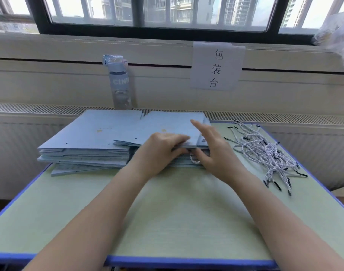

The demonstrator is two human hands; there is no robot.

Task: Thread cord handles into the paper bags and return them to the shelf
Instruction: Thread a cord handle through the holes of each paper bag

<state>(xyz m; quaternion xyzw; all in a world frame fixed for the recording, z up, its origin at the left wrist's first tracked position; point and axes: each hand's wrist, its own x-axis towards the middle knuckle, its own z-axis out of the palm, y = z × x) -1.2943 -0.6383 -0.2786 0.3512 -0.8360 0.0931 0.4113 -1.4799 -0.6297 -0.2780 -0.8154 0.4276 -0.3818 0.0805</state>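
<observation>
Lt-blue bags (93,130), wht/blk twist cords (265,151)

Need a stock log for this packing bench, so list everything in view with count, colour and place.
paper bags: two flat stacks, number unclear, light blue, far half of table
cord handles: tangled pile, white-grey twist with black tips, table's right side
water bottle: one, clear with pale blue lid, behind the bags
sign: one, white with black characters, wall below window
table: one, green top, blue edge
left hand: one, grips top bag's near edge, right stack
right hand: one, beside it, index finger straight; grip unclear
</observation>
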